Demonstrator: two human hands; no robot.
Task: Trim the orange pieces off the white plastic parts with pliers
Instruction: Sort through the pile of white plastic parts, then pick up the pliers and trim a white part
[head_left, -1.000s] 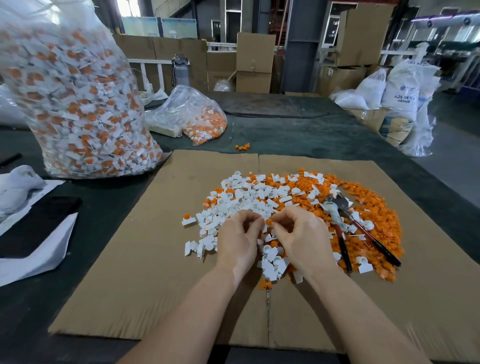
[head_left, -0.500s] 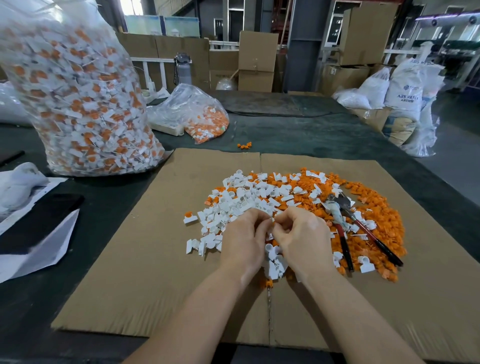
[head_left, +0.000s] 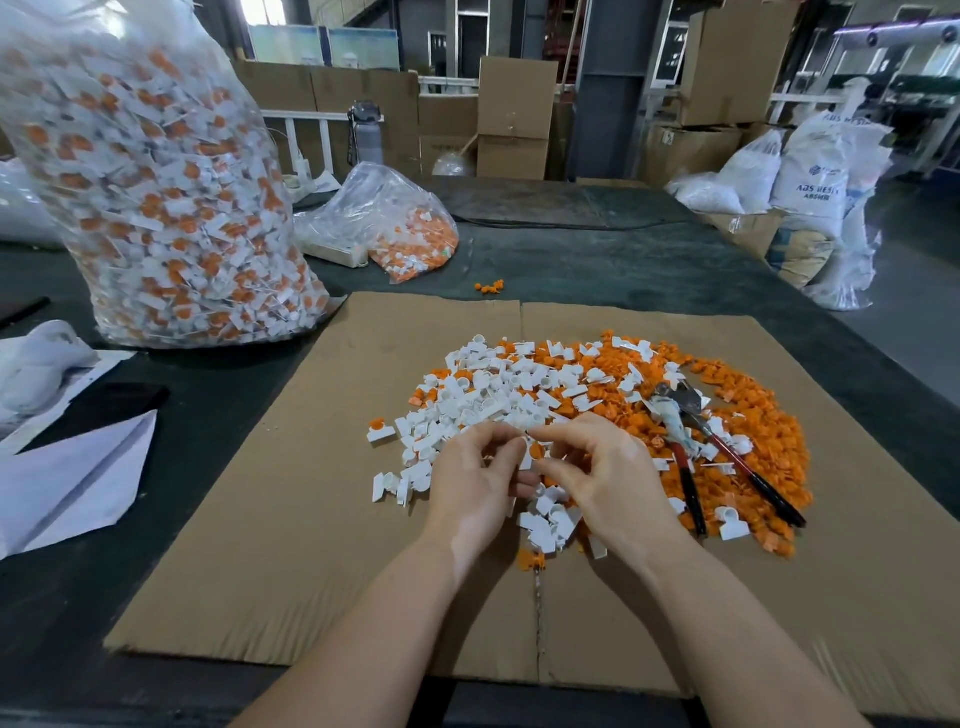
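Both hands – left hand (head_left: 475, 480), right hand (head_left: 605, 475) – pinched one small white plastic part with its orange piece (head_left: 531, 454) above the pile's six o'clock edge. The red-handled metal pliers (head_left: 691, 457) lay ungripped at three o'clock; trimming would likely call for picking them up.

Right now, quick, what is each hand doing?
Left hand: pinches the white side of a small plastic part.
Right hand: pinches the same part at its orange side.
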